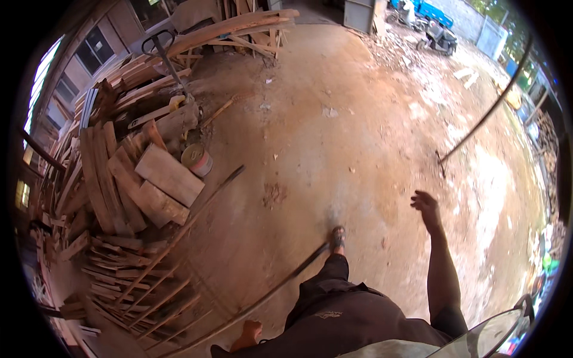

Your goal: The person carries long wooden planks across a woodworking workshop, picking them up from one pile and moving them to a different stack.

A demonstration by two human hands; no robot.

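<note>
Timber yard — planks (pixel 170 176) (rough, many)

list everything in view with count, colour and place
boards: many, brown, piled left
tin: one, reddish, beside boards
looped handle: one, dark, upper left
windows: several, dark, upper left
motorbike: one, dark, upper right
vehicle: one, blue, top right, partly hidden
pole: one, dark, right side
long bars: several, brownish, lower left
ground: one stretch, brown, centre
shirt: one, dark, bottom
shoe: one, dark, below centre
left hand: one, bare, near bottom edge, grip unclear
right hand: one, bare, empty, right of centre
</note>
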